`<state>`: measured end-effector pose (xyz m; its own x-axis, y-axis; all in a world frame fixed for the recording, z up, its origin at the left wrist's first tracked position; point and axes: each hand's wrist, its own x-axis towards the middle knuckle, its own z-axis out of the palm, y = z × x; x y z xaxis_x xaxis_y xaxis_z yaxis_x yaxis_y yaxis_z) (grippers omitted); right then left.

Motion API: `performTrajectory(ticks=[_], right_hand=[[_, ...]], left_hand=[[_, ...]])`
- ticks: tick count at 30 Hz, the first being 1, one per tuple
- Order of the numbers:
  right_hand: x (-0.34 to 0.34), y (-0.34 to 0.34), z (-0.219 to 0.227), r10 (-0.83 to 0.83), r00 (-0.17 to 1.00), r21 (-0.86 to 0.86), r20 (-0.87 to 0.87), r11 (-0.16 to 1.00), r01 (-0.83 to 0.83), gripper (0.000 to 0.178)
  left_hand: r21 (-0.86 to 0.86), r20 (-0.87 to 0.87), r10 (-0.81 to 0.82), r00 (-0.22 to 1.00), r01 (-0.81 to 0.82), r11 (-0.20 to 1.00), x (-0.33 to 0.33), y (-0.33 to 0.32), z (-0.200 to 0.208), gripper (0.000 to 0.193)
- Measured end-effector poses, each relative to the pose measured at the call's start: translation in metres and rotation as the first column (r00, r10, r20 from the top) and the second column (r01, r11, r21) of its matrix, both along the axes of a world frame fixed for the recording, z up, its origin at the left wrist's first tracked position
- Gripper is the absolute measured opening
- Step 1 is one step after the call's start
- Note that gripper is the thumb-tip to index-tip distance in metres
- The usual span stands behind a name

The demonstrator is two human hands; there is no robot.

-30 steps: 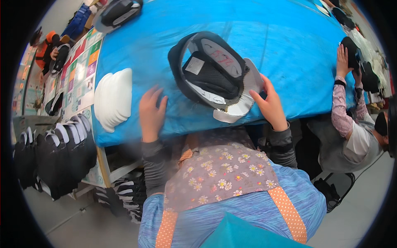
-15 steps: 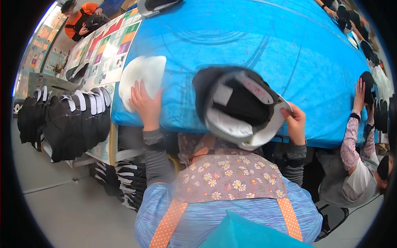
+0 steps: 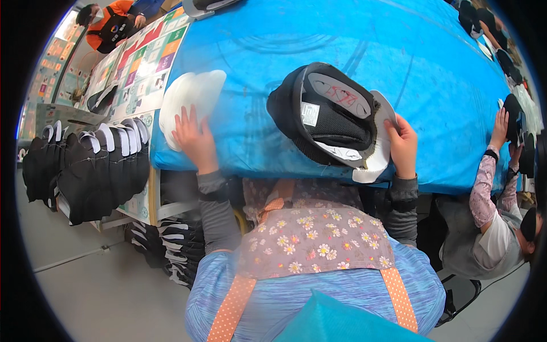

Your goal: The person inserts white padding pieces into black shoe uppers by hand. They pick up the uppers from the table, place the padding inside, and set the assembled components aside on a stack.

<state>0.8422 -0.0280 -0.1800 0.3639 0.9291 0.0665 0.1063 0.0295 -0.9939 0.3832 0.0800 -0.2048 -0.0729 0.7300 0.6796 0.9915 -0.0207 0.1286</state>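
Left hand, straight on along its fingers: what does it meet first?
The stack of white pads: in the picture, the left hand has its fingers overlapping the stack's lower part. Whether they touch it or hover just above is unclear from this view.

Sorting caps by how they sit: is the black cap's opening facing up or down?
Up: the black cap shows its mesh lining and white label inside.
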Motion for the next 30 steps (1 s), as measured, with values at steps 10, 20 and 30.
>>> performTrajectory(ticks=[10, 20, 30], right_hand=[[-0.009, -0.024, 0.072, -0.222, 0.769, 0.279, 0.6, 0.958, 0.059, 0.032], [-0.076, -0.028, 0.124, -0.063, 0.388, 0.341, 0.919, 0.621, -0.706, 0.036], [-0.08, -0.043, 0.099, 0.149, 0.958, 0.516, 0.246, 0.817, -0.259, 0.027]], left_hand=[[0.278, 0.776, -0.272, 0.569, 0.078, 0.958, 0.014, -0.051, 0.052, 0.015], [0.158, 0.983, -0.165, -0.085, 0.853, 0.497, 0.103, -0.092, 0.128, 0.03], [0.274, 0.833, -0.552, -0.044, 0.899, 0.342, 0.134, -0.09, 0.129, 0.113]])
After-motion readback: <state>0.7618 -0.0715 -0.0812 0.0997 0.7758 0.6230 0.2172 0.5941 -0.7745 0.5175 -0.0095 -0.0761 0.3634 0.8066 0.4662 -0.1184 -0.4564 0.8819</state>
